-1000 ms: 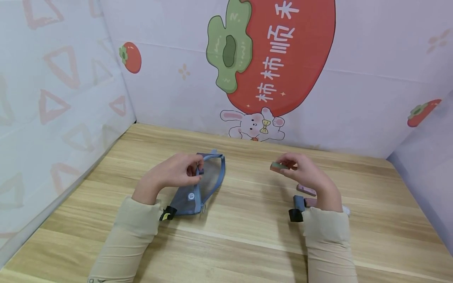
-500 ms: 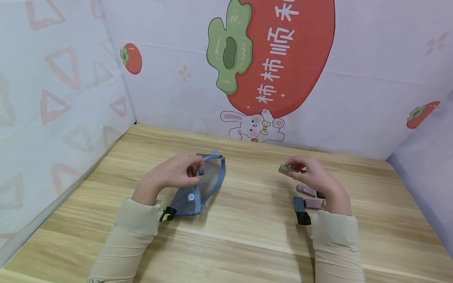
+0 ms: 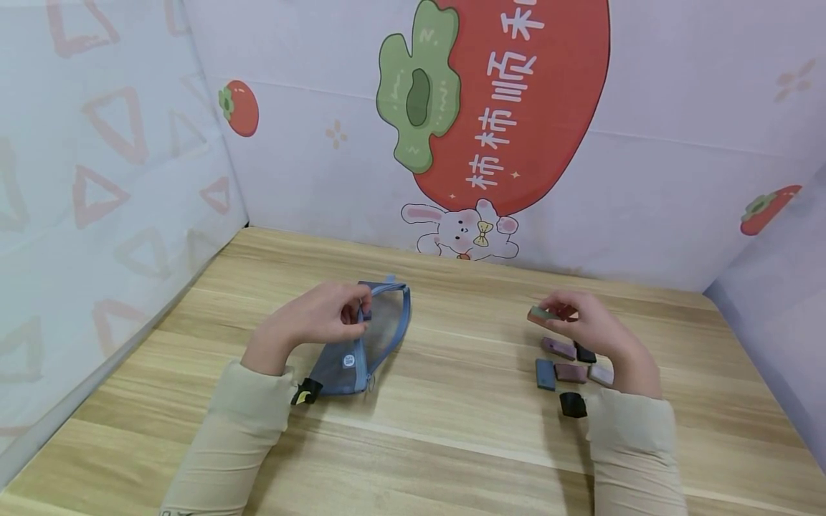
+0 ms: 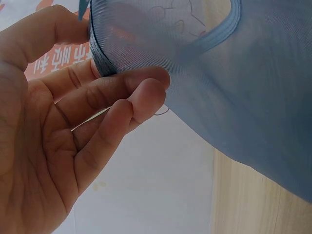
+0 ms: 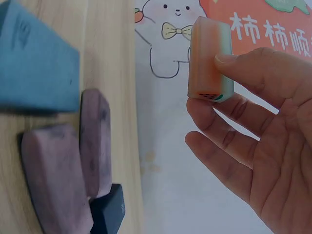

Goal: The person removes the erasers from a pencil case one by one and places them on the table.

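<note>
A blue mesh zipper pouch lies on the left part of the table with its zipper parted. My left hand pinches the edge of its opening; the left wrist view shows thumb and fingertips on the mesh. Over the right side, my right hand holds an orange-and-green eraser between thumb and fingers, above the table. Below that hand lie several more block-shaped erasers: a blue one, a mauve one, a purple one, a black one and a whitish one.
The wood-grain table is bounded by a printed cloth backdrop behind it and panels at left and right. A black strap piece sits by the right cuff, another by the left cuff.
My right hand has moved rightward and slightly nearer with the eraser, from the gap between pouch and erasers to just above the loose ones. The left hand has kept its place on the pouch.
</note>
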`<state>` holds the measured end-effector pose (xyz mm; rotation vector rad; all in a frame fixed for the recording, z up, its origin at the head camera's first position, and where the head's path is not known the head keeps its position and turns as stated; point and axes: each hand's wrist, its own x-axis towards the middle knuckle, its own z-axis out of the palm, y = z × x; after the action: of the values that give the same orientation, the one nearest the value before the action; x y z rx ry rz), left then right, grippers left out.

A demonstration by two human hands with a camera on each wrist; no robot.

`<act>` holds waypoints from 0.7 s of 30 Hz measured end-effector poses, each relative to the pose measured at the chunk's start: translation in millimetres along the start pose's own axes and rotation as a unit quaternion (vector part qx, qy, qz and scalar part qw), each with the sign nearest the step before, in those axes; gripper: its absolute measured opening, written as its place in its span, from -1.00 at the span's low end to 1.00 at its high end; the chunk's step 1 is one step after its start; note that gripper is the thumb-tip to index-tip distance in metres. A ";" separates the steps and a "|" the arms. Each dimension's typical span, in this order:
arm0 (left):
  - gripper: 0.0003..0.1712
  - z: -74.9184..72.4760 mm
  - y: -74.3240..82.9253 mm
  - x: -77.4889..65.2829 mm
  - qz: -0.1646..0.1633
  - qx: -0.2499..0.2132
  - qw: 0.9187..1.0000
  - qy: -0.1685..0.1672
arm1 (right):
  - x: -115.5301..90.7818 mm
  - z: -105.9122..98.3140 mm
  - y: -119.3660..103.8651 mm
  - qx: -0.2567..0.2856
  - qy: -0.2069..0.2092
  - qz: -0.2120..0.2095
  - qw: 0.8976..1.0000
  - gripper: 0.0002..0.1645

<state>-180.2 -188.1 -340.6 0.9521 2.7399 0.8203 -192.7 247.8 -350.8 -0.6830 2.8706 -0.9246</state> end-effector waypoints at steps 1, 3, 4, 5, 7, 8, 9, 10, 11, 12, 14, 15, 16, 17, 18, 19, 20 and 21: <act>-0.83 0.2 -0.3 0.0 0.000 0.001 1.000 0.000 | -0.9 -0.4 1.5 -0.001 -0.001 0.000 1.000 -0.78; -0.83 0.4 -0.6 0.1 -0.001 0.003 1.000 0.001 | -2.4 -0.9 4.7 -0.003 -0.004 0.004 1.000 -0.79; -0.83 0.4 -0.9 0.2 -0.001 0.004 1.000 0.001 | -3.0 -1.0 6.5 -0.004 -0.004 0.003 1.000 -0.79; -0.83 0.3 -1.0 0.2 0.001 0.005 1.000 0.002 | -3.5 -1.2 8.3 -0.004 -0.004 0.001 1.000 -0.79; -0.82 0.1 -1.1 0.1 0.004 0.005 1.000 0.002 | -4.2 -1.5 11.9 -0.005 -0.004 -0.002 1.000 -0.78; -0.82 0.1 -1.2 0.0 0.005 0.004 1.000 0.002 | -4.5 -1.6 13.8 -0.007 -0.004 -0.003 1.000 -0.78; -0.82 0.0 -1.1 -0.1 0.006 0.004 1.000 0.002 | -4.5 -1.7 15.8 -0.008 -0.004 -0.005 1.000 -0.78; -0.82 0.1 -1.5 -0.1 0.008 0.004 1.000 0.002 | -4.6 -2.0 17.7 -0.009 -0.004 -0.009 1.000 -0.77; -0.82 0.0 -1.5 -0.3 0.009 0.002 1.000 0.003 | -4.6 -2.2 19.5 -0.011 -0.005 -0.010 1.000 -0.77; -0.82 -0.1 -1.4 -0.4 0.009 0.002 1.000 0.003 | -4.6 -2.5 21.1 -0.011 -0.006 -0.010 1.000 -0.77; -0.83 -0.1 -1.5 -0.6 0.008 0.001 1.000 0.002 | -4.4 -3.1 24.8 -0.013 -0.007 -0.009 1.000 -0.76; -0.83 -0.4 -1.1 -0.7 0.007 0.000 1.000 0.002 | -4.3 -3.5 26.7 -0.012 -0.009 -0.011 1.000 -0.76; -0.83 -0.4 -0.9 -0.8 0.007 0.000 1.000 0.002 | -4.2 -3.8 28.4 -0.011 -0.010 -0.013 1.000 -0.76; -0.83 -0.7 -0.5 -0.9 0.006 0.000 1.000 0.001 | -4.2 -4.2 30.1 -0.010 -0.011 -0.014 1.000 -0.75; -0.83 -0.7 -0.4 -0.9 0.006 0.001 1.000 0.001 | -4.1 -4.5 31.8 -0.008 -0.013 -0.016 1.000 -0.75; -0.83 -0.6 -0.5 -0.8 0.006 0.002 1.000 0.001 | -3.9 -4.7 33.5 -0.007 -0.014 -0.019 1.000 -0.75; -0.82 -0.7 -0.5 -0.7 0.005 0.003 1.000 0.001 | -3.8 -5.0 35.0 -0.006 -0.016 -0.021 1.000 -0.74; -0.82 -0.6 -0.2 -0.7 0.004 0.004 1.000 0.001 | -3.6 -5.1 36.4 -0.005 -0.017 -0.022 1.000 -0.74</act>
<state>-180.0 -188.9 -340.2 0.9657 2.7443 0.8128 -204.7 278.5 -367.5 -0.7573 2.8431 -0.8967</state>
